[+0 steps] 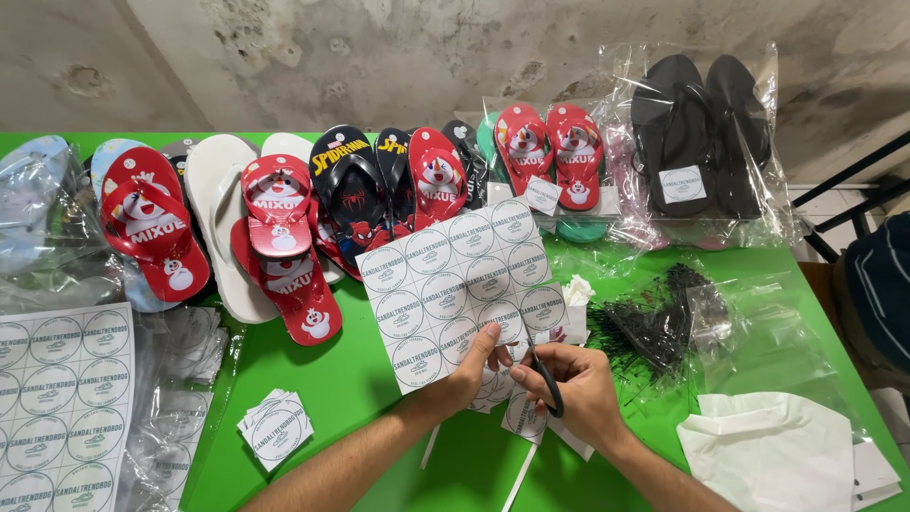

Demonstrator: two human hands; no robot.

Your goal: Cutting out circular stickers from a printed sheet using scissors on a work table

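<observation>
Stained grey concrete rises behind a bright green surface (341,379) crowded with goods. From the head camera, the left hand (469,372) pinches the lower edge of a white paper sheet printed with rows of round labels (453,284), thumb on top and fingers curled beneath, holding it lifted and tilted. Just beside it, touching the same sheet, the right hand (576,384) is closed through the loops of a pair of black-handled scissors (542,372), whose blades bite into the sheet's lower right corner.

Judging from this, the thumb of the left hand sits very near the blades, so a hurried snip could nick it; the sheet also sags unsupported, so the cut could wander into a printed circle.

Below the hands lie thin white paper strips (519,479) and cut label squares. Well to the left of the left hand sit a small stack of cut square labels (276,429) and another uncut label sheet (62,403). Beyond the hands, red cartoon-printed flip-flops (284,251) and black flip-flops in clear plastic bags (701,133) line the wall. To the right of the right hand are a bag of black plastic ties (664,322) and folded white bags (773,450).
</observation>
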